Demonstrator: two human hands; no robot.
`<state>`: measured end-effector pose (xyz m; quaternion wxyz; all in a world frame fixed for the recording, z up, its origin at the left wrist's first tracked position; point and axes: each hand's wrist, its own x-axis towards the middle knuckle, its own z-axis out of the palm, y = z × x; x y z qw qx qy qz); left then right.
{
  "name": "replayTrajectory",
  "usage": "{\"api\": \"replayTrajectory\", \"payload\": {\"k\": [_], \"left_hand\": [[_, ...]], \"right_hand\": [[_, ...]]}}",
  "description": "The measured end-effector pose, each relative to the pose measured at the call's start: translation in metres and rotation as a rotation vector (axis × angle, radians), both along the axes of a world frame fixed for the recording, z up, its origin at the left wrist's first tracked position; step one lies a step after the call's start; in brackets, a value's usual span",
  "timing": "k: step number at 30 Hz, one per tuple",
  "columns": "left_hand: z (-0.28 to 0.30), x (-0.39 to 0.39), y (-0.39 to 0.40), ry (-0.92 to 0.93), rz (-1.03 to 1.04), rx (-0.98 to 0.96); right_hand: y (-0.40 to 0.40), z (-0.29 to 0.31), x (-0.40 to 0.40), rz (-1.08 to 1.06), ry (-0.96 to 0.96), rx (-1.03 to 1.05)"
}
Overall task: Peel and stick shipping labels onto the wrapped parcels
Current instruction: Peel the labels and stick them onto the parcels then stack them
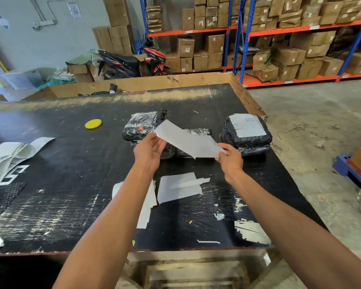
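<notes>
I hold a white shipping label (186,140) in the air above the black table (71,195), blank side facing me. My left hand (148,151) pinches its left edge and my right hand (230,158) pinches its lower right corner. Behind it lie black wrapped parcels: one at the back left (142,126), and low ones (198,132) partly hidden by the label. At the right, a parcel (246,132) carries a stuck label on top and rests on another.
Peeled backing sheets (179,187) lie on the table in front of my hands. A pile of label strips (10,155) sits at the left edge, a yellow disc (93,123) further back. Shelves of cardboard boxes (279,38) and a motorbike (131,61) stand behind.
</notes>
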<state>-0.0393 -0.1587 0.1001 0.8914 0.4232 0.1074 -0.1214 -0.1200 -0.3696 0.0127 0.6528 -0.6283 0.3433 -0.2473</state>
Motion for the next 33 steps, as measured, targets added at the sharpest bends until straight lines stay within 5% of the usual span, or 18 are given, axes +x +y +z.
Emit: {"api": "replayTrajectory", "payload": {"k": [5,10,18,22,25,28,33], "left_hand": [[0.011,0.008,0.016,-0.019,0.065,-0.053],[0.016,0.002,0.014,-0.044,0.029,-0.055],[0.013,-0.024,-0.005,-0.076,-0.046,0.030],[0.010,-0.031,-0.012,-0.086,-0.054,0.107],[0.009,-0.038,-0.022,-0.082,-0.053,0.122],[0.008,-0.047,-0.039,-0.094,-0.036,0.146],[0.005,-0.070,-0.072,-0.175,-0.111,0.175]], "right_hand": [[-0.016,-0.033,-0.018,-0.215,0.120,0.132],[0.006,-0.044,-0.025,0.259,0.205,0.156],[0.038,-0.036,-0.030,0.615,0.288,-0.322],[0.028,-0.018,-0.035,0.398,0.167,-0.671],[0.022,0.008,-0.046,0.139,-0.118,-0.674],[0.019,0.028,-0.052,0.286,-0.260,-0.687],[0.020,0.033,-0.044,0.398,-0.134,-0.891]]}}
